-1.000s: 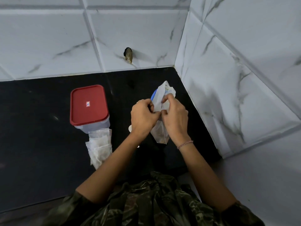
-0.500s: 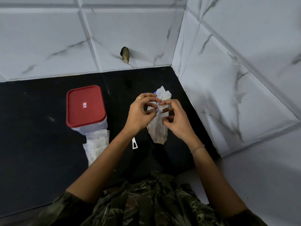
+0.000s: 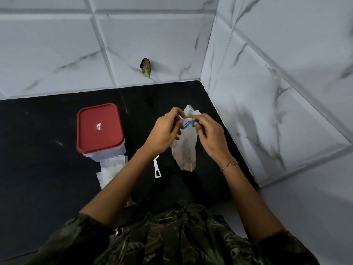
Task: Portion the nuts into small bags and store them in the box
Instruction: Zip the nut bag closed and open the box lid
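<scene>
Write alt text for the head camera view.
The left hand and right hand pinch a blue band at the neck of a bag of nuts over a black counter. To their left stands a box, red lid on, small bags at its near end.

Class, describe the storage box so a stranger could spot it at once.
Look at the black counter under the marble-tiled wall. On its left part stands a clear box, next to a pile of pale small bags. Only it has a flat red lid.

Dim light, soft shadows, wide-angle distortion
</scene>
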Demonstrator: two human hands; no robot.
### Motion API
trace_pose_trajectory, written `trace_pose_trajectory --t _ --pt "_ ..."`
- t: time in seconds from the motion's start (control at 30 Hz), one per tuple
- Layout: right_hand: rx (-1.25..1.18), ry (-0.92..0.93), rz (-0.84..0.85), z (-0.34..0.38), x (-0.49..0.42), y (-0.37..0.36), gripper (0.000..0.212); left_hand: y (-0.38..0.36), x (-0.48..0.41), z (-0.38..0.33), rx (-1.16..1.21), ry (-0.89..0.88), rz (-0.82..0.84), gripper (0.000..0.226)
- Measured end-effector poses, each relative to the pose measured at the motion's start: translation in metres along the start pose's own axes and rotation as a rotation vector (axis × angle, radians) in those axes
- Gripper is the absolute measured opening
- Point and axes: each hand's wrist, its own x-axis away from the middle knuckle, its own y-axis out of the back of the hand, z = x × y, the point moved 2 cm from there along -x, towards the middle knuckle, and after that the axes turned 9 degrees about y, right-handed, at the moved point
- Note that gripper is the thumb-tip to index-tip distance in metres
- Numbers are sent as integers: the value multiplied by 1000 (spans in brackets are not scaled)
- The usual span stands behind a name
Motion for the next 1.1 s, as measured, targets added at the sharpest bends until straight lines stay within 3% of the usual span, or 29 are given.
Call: trace_pose_trajectory --t 0.1,0.23,0.37,0.53,0.7,0.77,0.9,1.1 --pt "34 16 -30 0 -3 6 31 4 -2 -4 -23 -42 -3 18" --pt "224 194 64 2 -11 12 31 2 -2 -5 -93 -121 32 30" --pt "307 209 51 1 -18 16 19 -3 -2 -5 -150 -178 -121 26" --pt "199 125 43 3 -27 27 19 -3 -2 -4 -217 -227 -322 25" --pt "-48 9 -34 7 -32 33 24 3 -6 -8 -239 -280 -394 31" --pt "-104 -19 -21 7 -33 35 18 6 -12 -10 -168 -259 -339 25" --pt "-287 -110 111 3 -35 39 7 13 -25 -13 49 -95 -46 13" --pt "-366 -114 163 7 -34 41 11 11 -34 -24 172 -42 126 25"
